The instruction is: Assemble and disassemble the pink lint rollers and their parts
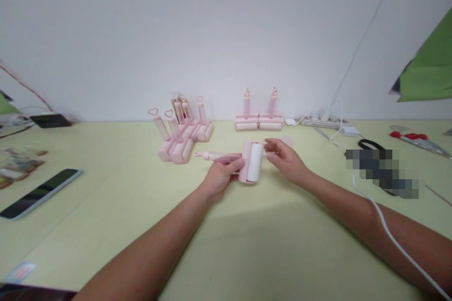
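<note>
Head view showed a pale yellow-green tabletop (pixel 247 244), across which both bare forearms were stretched. Near its middle, a small pink plastic lint roller with a white paper roll (pixel 251 162) was held just above the surface. The left hand (pixel 221 176) was closed around the roller's slim pink handle, which pointed leftward. The right hand (pixel 285 159) was kept just right of the roll, fingers loosely spread and gripping nothing, though a pale pink piece, too blurred to identify, was seen by its fingertips. The step in hand was judged to be fitting or checking the roll; steadying by the left hand and a careful pinch at the roll's end would be called for. Beyond the roller, a cluster of finished pink rollers with heart-topped handles (pixel 180 136) was stood left, and two upright pink rollers (pixel 259 117) farther back.
</note>
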{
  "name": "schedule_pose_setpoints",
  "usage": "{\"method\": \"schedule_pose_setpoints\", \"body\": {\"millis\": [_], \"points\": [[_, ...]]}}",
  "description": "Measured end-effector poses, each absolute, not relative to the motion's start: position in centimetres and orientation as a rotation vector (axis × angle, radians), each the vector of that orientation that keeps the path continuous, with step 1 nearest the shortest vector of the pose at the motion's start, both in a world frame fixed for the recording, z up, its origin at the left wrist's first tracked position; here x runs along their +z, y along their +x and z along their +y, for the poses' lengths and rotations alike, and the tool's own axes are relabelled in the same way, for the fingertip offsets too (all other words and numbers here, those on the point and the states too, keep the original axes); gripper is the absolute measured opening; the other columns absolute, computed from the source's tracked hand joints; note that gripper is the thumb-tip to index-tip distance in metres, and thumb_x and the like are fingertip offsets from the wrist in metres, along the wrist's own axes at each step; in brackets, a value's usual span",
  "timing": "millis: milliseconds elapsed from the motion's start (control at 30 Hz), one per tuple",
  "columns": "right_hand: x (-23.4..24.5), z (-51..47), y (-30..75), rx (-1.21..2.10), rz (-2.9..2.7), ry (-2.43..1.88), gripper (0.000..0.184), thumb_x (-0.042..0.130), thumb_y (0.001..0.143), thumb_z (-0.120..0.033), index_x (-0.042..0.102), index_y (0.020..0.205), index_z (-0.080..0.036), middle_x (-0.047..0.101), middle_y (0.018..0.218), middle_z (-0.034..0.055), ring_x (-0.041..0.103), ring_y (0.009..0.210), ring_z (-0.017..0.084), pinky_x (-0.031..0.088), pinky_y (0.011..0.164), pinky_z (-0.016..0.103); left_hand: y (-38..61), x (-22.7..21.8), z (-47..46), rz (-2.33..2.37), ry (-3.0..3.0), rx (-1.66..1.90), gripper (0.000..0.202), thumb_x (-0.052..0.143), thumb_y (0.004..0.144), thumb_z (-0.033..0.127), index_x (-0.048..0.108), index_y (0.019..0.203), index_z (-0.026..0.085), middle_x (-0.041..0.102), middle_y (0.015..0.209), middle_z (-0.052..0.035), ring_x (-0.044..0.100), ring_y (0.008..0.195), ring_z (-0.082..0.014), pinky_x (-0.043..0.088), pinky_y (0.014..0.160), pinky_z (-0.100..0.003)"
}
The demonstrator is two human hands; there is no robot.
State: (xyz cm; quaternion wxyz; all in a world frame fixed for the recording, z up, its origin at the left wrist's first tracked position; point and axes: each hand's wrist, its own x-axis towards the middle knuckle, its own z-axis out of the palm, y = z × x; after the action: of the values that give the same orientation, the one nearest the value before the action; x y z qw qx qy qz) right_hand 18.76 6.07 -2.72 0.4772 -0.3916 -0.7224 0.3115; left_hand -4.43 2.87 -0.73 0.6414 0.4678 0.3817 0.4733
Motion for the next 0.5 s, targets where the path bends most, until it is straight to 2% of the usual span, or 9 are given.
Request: {"method": "schedule_pose_setpoints", "body": {"millis": [67, 133, 300, 400, 500], "points": [[-2.5, 4.3, 17.2, 1.084, -1.622, -0.836, 0.052, 0.067, 0.085, -0.048, 0.050, 0.128, -0.025, 0.066, 0.113, 0.0072, 0.062, 0.104, 0.026, 0.052, 0.089, 0.041, -4.1, -0.5, 2.4, 0.825, 1.131, 1.005, 0.046, 0.082, 0.070, 0.041, 0.073, 0.105, 0.012, 0.073, 0.098, -0.0110, 0.066, 0.083, -0.0199, 0.053, 0.069, -0.028], [-2.3, 3.0, 16.3, 1.225, -1.490, -0.823, 0.052, 0.075, 0.078, -0.043, 0.052, 0.122, -0.026, 0.066, 0.106, 0.0043, 0.063, 0.097, 0.024, 0.054, 0.084, 0.038, -3.8, -0.4, 1.9, 0.806, 1.168, 0.944, 0.047, 0.082, 0.071, 0.040, 0.072, 0.106, 0.012, 0.072, 0.096, -0.0105, 0.066, 0.081, -0.0193, 0.052, 0.069, -0.027], [-2.4, 1.8, 17.1, 1.237, -1.274, -0.938, 0.050, 0.082, 0.071, -0.038, 0.056, 0.112, -0.026, 0.067, 0.093, 0.0008, 0.063, 0.085, 0.022, 0.055, 0.073, 0.034, -3.9, -0.4, 2.2, 0.908, 1.105, 1.051, 0.061, 0.081, 0.072, 0.042, 0.056, 0.123, 0.019, 0.068, 0.103, -0.0079, 0.067, 0.077, -0.0161, 0.052, 0.061, -0.024], [-2.8, 1.9, 18.1, 1.308, -1.084, -0.950, 0.048, 0.079, 0.074, -0.039, 0.055, 0.113, -0.026, 0.069, 0.095, 0.0009, 0.066, 0.085, 0.022, 0.056, 0.072, 0.035, -5.1, -0.1, 3.3, 1.033, 1.088, 1.152, 0.051, 0.074, 0.077, 0.049, 0.056, 0.114, 0.020, 0.065, 0.106, -0.0067, 0.066, 0.076, -0.0142, 0.051, 0.057, -0.023], [-3.3, 2.0, 18.3, 1.435, -0.934, -0.909, 0.044, 0.076, 0.077, -0.041, 0.057, 0.112, -0.024, 0.071, 0.097, 0.0030, 0.068, 0.087, 0.023, 0.057, 0.077, 0.039, -6.4, 0.3, 4.2, 1.239, 1.246, 1.213, 0.041, 0.062, 0.084, 0.053, 0.058, 0.107, 0.019, 0.066, 0.104, -0.0064, 0.065, 0.079, -0.0159, 0.052, 0.062, -0.026]]}}
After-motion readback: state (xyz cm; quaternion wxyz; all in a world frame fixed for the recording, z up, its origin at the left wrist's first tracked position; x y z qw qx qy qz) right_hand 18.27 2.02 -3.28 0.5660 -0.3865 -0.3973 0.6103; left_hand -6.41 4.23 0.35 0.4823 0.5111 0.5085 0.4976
